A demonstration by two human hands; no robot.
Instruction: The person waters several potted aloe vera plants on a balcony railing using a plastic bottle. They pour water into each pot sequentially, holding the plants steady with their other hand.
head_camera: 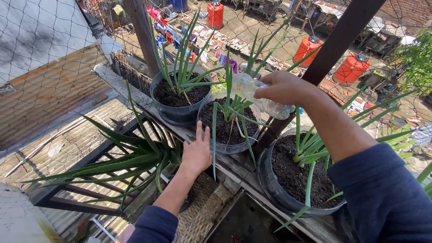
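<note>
My right hand [283, 87], just right of the frame's centre, is wrapped around a clear plastic bottle [256, 92], a full-fisted grip closed on its body, with the bottle tipped on its side so that one end points left over the middle pot [227, 123]. The bottle looks thin-walled and light, soft enough to dent if I squeeze hard, and probably slick where it is wet, so I judge the middle of the body, where my fingers already sit, to be the best place to hold it; whatever water is left inside I cannot make out. My left hand [197, 153], lower and a little left of centre, lies flat and spread, holding nothing, its fingertips touching the near rim of the middle pot and its palm on the wooden ledge [238, 177] that carries the pots. The middle pot is full of dark soil with long, narrow green leaves that bend easily and would snap if pushed. Behind it, toward the upper middle, stands a second dark pot [180, 96] with similar leaves, touching or nearly touching the first. A third pot [297, 175] sits at lower right, under my right forearm. A spiky aloe plant [135, 157] spreads at the left, beside my left wrist. Wire netting [49, 54] fills the upper left, and red barrels [351, 69] stand far below at upper right.
</note>
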